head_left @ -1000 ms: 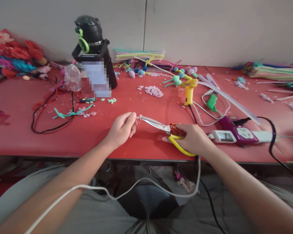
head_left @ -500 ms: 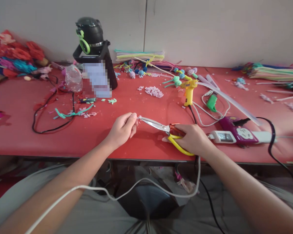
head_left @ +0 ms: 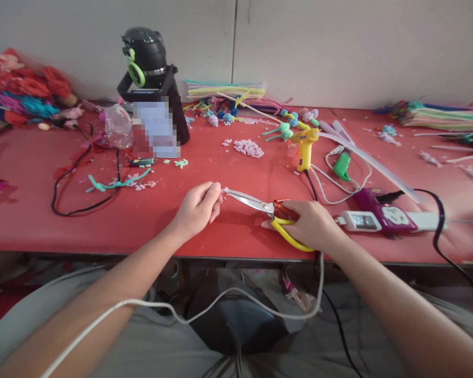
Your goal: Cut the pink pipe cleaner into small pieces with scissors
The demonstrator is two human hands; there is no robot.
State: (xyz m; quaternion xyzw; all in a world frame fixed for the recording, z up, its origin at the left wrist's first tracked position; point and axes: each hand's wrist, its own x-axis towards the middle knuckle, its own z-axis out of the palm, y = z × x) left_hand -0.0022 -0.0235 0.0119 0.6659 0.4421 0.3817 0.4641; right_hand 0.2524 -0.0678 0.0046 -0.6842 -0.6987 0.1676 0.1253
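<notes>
Cannot make out any writing on the blurred panel (head_left: 156, 128) in front of the black bottle (head_left: 145, 50). Holds scissors (head_left: 250, 200) in the right grip (head_left: 312, 223), silver blades nearly together, handles yellow and orange-red. Pinches a tiny pale lilac piece (head_left: 225, 190) in the left grip (head_left: 200, 207), over the red counter (head_left: 102, 231), right at the blade tips; cannot tell if touching. Shows lilac bits (head_left: 249, 148) heaped beyond, a yellow glue gun (head_left: 305, 149) to their right, a purple socket block (head_left: 394, 216) near the right grip, and a white cable (head_left: 132, 301) winding across the foreground.
</notes>
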